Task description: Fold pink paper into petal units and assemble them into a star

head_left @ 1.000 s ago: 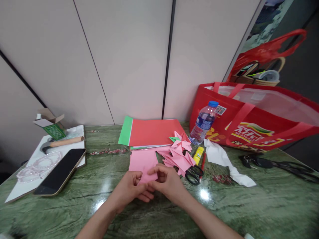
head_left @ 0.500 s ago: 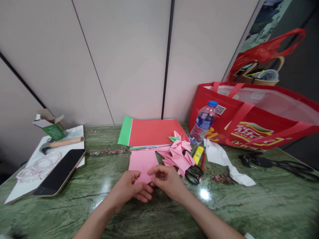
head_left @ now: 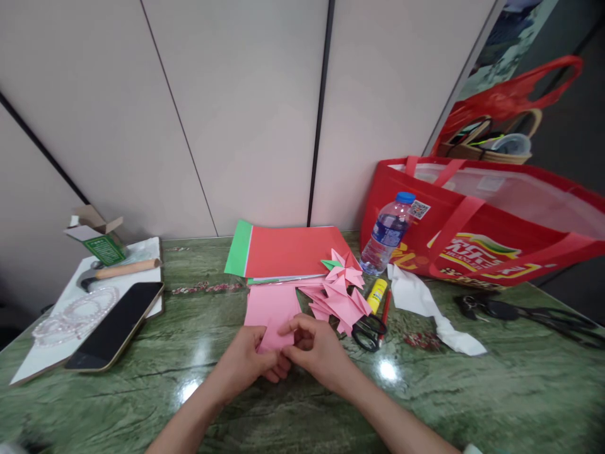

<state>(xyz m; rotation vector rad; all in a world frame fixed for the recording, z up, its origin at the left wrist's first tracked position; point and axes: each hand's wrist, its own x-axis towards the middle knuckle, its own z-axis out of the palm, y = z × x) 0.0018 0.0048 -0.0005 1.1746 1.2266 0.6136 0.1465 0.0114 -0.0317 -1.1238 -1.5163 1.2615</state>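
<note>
A small piece of pink paper (head_left: 275, 339) is pinched between both my hands, just above the green table. My left hand (head_left: 250, 354) grips its left side, with the fingers curled beneath. At its right edge, my right hand (head_left: 314, 347) closes thumb and forefinger on the paper. Right behind them lies a stack of pink paper sheets (head_left: 269, 302), partly covered by the hands. Folded pink paper pieces (head_left: 343, 301) and a pink paper flower with a green leaf (head_left: 343, 270) lie to the right of the stack.
Red and green sheets (head_left: 295, 249) lie at the back. On the right are black-handled scissors (head_left: 369, 332), a yellow glue stick (head_left: 377, 295), a water bottle (head_left: 386, 234), tissue (head_left: 416, 293) and a red bag (head_left: 472, 221). A phone (head_left: 116, 328) and a hammer (head_left: 120, 271) lie left.
My left fingers have curled in further under the pink paper, and my right thumb and forefinger have shifted slightly along its edge. The objects on the table stay in place.
</note>
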